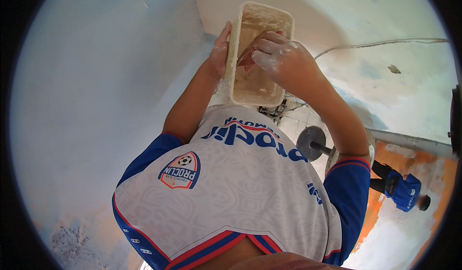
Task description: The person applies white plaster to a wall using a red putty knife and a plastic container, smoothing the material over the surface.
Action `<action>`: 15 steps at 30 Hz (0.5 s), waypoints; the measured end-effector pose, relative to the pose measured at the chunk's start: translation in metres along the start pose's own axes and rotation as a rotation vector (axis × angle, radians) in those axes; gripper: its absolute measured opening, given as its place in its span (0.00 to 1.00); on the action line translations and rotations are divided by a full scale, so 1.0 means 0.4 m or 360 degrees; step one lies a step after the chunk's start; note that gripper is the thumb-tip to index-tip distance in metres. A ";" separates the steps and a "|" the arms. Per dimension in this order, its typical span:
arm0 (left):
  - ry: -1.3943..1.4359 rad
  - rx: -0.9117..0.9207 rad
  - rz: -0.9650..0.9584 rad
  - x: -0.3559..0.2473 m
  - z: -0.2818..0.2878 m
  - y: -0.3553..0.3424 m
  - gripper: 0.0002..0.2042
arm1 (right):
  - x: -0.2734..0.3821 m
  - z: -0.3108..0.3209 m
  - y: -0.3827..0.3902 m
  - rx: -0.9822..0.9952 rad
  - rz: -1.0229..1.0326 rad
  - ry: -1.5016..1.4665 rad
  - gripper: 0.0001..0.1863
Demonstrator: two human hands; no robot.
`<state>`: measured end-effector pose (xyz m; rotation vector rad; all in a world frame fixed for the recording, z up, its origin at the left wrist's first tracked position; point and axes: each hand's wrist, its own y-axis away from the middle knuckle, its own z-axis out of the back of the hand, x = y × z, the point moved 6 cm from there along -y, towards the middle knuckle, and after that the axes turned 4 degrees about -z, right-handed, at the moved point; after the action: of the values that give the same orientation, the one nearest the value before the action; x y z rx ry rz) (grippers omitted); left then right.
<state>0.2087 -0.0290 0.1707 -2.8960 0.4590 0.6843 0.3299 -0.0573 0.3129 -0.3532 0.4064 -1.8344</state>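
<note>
A cream rectangular plastic tub (257,101), streaked with pale residue, is held up above my white and blue shirt. My left hand (220,53) is closed on its left side, fingers along the outer wall. Inside the tub, my right hand (284,60), whitened with residue, grips a flat reddish scraper (246,57) tilted across the interior. The scraper's far end is partly hidden by my fingers.
Pale patchy walls (86,101) surround me. A cable (394,40) runs at the upper right. Below are a dark round disc on a bar (308,145) and tiled floor (293,118). Another person in blue (404,190) is at the lower right.
</note>
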 end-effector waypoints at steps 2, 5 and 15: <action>-0.0007 -0.0060 -0.0062 -0.006 0.015 0.002 0.33 | 0.001 0.000 0.000 0.0012 0.0015 -0.0011 0.05; 0.0342 0.0654 0.0101 0.003 0.010 0.015 0.34 | -0.008 0.009 0.005 0.0118 0.0014 -0.0056 0.06; -0.0029 0.0165 -0.0003 -0.012 0.070 0.022 0.37 | 0.020 -0.036 -0.015 0.0039 0.0118 0.0112 0.05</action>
<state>0.1901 -0.0308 0.1476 -2.7910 0.4750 0.6653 0.3162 -0.0617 0.3031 -0.2540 0.4397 -1.7813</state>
